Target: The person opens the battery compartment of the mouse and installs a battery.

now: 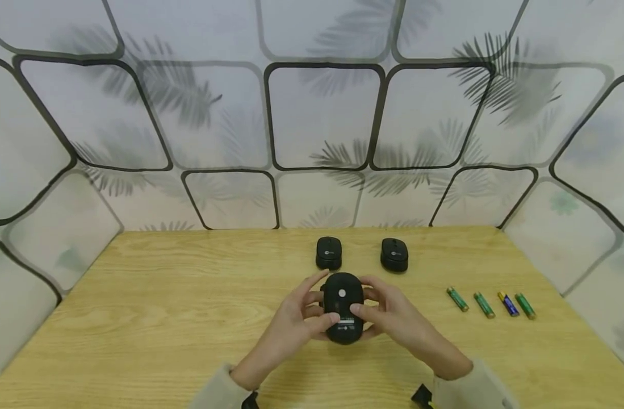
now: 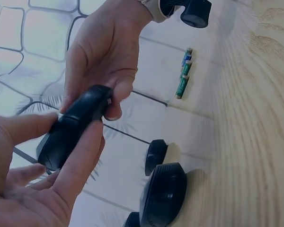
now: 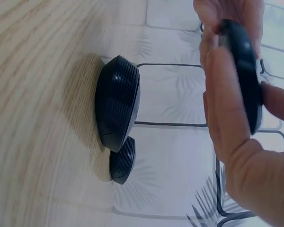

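Head view: how are the hands posed?

Both forearms rise from the bottom edge and slant inward. The left hand (image 1: 297, 319) and right hand (image 1: 396, 313) grasp one black mouse (image 1: 344, 304) at lower centre, thumbs on its underside, the other fingers around its sides.

And how many of each thing?

One held mouse, and two more on the table at upper centre: a left mouse (image 1: 329, 253) and a right mouse (image 1: 394, 255). The left wrist view has three dark shapes on the wood, the lowest cut off by the frame; I can't tell whether one hides behind the held mouse. Four batteries (image 1: 509, 304) lie at right, three green, one blue and yellow.

Edges and room?

The table (image 1: 163, 312) spreads as wood grain left of the hands. Its back edge meets a patterned cloth (image 1: 322, 113) just behind those two mice; the batteries sit well apart from the hands, near the right edge.
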Available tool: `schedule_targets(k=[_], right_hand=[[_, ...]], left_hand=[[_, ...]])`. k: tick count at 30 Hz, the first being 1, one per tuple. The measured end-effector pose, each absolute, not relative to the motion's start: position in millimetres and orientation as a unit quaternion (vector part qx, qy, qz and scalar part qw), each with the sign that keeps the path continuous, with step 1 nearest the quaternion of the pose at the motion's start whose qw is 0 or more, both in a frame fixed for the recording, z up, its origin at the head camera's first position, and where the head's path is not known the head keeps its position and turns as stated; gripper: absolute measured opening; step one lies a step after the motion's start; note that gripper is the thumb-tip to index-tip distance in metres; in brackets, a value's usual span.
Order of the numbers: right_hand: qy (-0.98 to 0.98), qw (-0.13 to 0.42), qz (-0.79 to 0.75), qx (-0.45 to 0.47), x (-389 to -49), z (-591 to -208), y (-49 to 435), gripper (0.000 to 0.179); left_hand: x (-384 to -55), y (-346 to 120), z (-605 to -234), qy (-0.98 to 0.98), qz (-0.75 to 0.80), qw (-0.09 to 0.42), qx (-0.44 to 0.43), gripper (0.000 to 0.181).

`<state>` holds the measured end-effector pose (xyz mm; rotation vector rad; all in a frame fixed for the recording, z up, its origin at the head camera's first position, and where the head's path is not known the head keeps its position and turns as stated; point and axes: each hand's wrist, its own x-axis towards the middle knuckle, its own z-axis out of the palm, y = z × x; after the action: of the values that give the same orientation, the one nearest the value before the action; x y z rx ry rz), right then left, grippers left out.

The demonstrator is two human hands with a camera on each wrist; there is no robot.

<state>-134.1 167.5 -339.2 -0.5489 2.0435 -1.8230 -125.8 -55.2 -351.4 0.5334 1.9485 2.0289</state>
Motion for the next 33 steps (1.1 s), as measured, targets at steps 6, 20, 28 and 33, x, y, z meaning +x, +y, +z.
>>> schedule_targets(k=[6, 20, 28, 33], right_hand=[[0.693, 0.181, -0.655, -0.239, -133, -343, 167, 0.068], [0.695, 0.193, -0.647, -0.246, -135, -350, 167, 0.058], [0.69, 0.197, -0.653, -0.245, -134, -351, 166, 0.057], [0.681, 0.197, -0.66, -0.249, -134, -353, 165, 0.055]], left_hand=[[-126, -55, -355, 0.654, 0.706, 0.193, 0.193, 0.088], [-122, -49, -363, 0.646, 0.713, 0.209, 0.174, 0.087], [-123, -50, -361, 0.653, 0.703, 0.212, 0.182, 0.086], [-123, -52, -361, 0.665, 0.693, 0.204, 0.188, 0.086]])
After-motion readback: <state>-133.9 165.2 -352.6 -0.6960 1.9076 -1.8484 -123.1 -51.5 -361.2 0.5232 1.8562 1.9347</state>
